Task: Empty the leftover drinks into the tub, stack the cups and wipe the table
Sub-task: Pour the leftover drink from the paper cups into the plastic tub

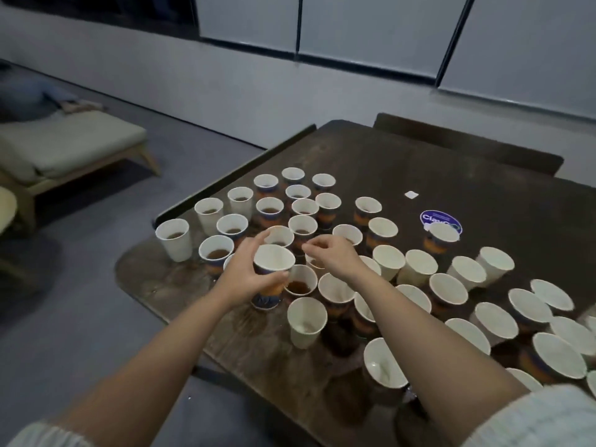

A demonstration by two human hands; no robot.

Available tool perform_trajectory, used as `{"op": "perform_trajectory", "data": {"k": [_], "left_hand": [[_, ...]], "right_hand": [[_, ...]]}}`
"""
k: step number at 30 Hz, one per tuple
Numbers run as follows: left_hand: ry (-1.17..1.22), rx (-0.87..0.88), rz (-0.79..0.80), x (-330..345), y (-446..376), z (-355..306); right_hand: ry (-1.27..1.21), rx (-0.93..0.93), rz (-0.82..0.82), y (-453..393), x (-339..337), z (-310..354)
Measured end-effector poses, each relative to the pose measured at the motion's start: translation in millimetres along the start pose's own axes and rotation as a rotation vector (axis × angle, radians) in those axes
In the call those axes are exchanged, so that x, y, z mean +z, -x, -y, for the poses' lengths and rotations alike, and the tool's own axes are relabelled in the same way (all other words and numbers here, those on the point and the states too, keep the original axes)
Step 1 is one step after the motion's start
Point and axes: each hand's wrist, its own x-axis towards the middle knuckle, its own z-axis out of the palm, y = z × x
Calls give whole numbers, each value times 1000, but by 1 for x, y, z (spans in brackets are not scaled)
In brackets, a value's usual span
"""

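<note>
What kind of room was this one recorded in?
Probably an office lounge or meeting room: a dark wooden table crowded with paper cups, a cushioned bench on grey floor, and white wall panels like whiteboards.

A low lounge chair (pixel 64 150) with pale green cushions and a light wooden frame stands on the grey floor (pixel 96 285) at the left. Something blue and brown lies on its far end, too blurred to identify. A grey wall (pixel 193 91) runs behind, with white panels (pixel 371 30) divided by dark vertical strips above it. A dark wooden chair back (pixel 467 146) shows at the far right.
</note>
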Motion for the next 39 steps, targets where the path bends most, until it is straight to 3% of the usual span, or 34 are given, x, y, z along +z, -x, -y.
{"op": "perform_trajectory", "data": {"k": [4, 7, 10, 13, 27, 35, 39], "left_hand": [[-98, 20, 94, -3, 10, 33], [-340, 76, 143, 2, 11, 48], [-583, 195, 141, 9, 9, 60], [-654, 272, 85, 15, 7, 69], [-793, 319, 107, 17, 15, 86], [-779, 285, 171, 23, 16, 93], [-726, 323, 114, 23, 17, 87]], "right_hand": [[533, -95, 112, -12, 14, -9], [889, -196, 224, -18, 17, -15], [1058, -247, 311, -26, 16, -21], [1192, -294, 368, -32, 19, -25], [1254, -352, 455, -45, 32, -25], [1228, -297, 430, -44, 29, -21], [1160, -296, 361, -44, 18, -14]]}}
